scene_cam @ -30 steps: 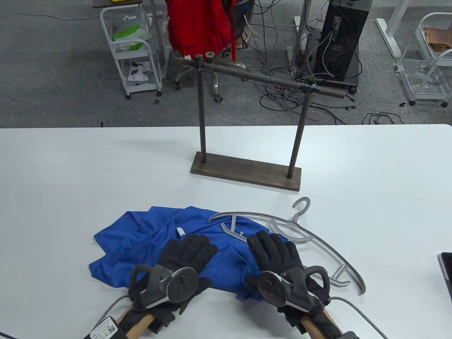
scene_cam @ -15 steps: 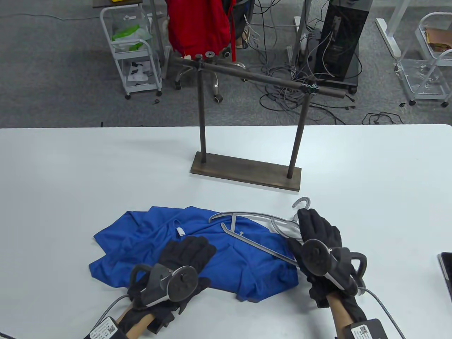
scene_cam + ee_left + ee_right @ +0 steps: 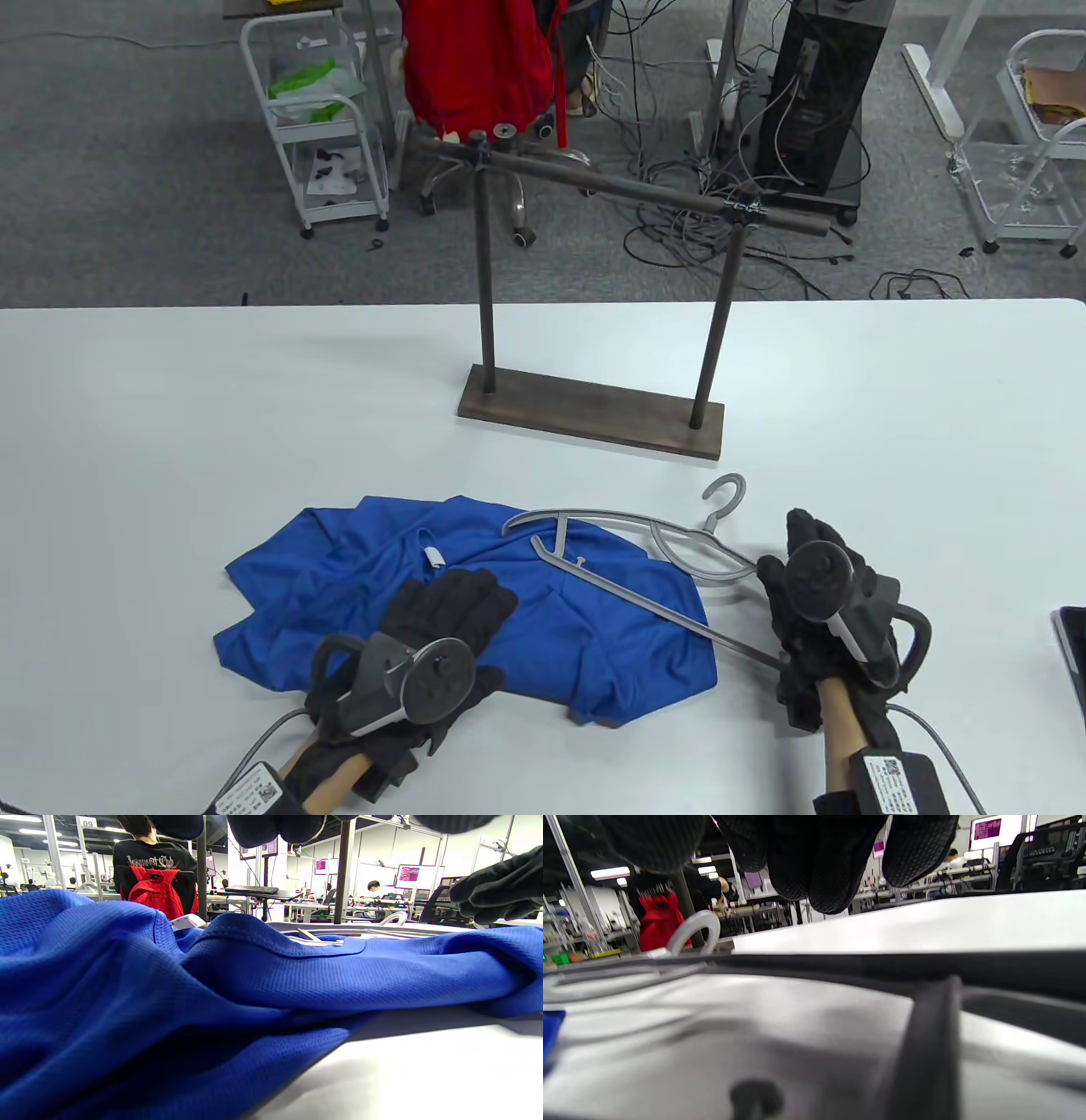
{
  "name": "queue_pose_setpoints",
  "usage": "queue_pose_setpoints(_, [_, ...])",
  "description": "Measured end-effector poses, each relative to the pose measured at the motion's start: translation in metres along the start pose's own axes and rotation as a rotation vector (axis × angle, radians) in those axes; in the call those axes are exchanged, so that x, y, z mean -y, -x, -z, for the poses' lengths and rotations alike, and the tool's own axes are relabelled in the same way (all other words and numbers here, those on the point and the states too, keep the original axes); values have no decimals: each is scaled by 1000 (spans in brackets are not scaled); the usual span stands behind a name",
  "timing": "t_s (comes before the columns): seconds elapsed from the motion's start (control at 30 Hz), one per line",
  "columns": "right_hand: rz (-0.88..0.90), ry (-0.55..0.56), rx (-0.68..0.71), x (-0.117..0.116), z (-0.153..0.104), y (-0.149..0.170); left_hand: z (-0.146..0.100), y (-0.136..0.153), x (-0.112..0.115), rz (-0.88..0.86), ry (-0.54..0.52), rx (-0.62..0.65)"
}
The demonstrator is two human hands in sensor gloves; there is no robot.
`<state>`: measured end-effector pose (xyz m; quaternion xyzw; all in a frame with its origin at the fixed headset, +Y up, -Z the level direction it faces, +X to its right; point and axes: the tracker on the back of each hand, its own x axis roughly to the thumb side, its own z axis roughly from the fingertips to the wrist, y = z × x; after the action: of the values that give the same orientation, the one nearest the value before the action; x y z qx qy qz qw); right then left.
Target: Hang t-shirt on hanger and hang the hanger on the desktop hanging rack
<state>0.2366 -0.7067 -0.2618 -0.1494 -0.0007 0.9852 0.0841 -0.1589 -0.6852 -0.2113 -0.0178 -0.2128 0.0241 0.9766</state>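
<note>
A crumpled blue t-shirt (image 3: pixel 339 569) lies on the white table near the front. My left hand (image 3: pixel 454 598) rests flat on it with straight fingers. The grey hanger (image 3: pixel 611 515) lies partly on the shirt, its hook (image 3: pixel 730 492) pointing toward the rack (image 3: pixel 594 416). My right hand (image 3: pixel 802 535), turned on its side, covers the hanger's right end. In the right wrist view its fingers (image 3: pixel 814 866) curl loosely above the hanger bar (image 3: pixel 925 1052), with a gap showing between them. The rack's crossbar (image 3: pixel 628 191) is bare.
A dark flat device (image 3: pixel 1071 645) lies at the table's right edge. Beyond the table stand a white cart (image 3: pixel 322 127), a chair with a red bag (image 3: pixel 475 59), a black computer tower (image 3: pixel 819 93) and tangled cables.
My right hand left the shirt, swung right past the hook and settled over the hanger's right end, rolling onto its side. The left hand, shirt and hanger stayed put.
</note>
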Motion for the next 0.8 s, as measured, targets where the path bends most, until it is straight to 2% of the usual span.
queue_pose_setpoints(0.2, [-111,-138,2,-16,3,-7,0,0,0,3,3,-1])
queue_pose_setpoints(0.33, [-214,-148,7,-24,3,-15,0,0,0,4,6,-1])
queue_pose_setpoints(0.53, [-335,-99,-36,-30,3,-24,1,0,0,7,13,-1])
queue_pose_setpoints(0.8, [-246,-5,-43,-17,2,-19,0,0,0,6,5,-1])
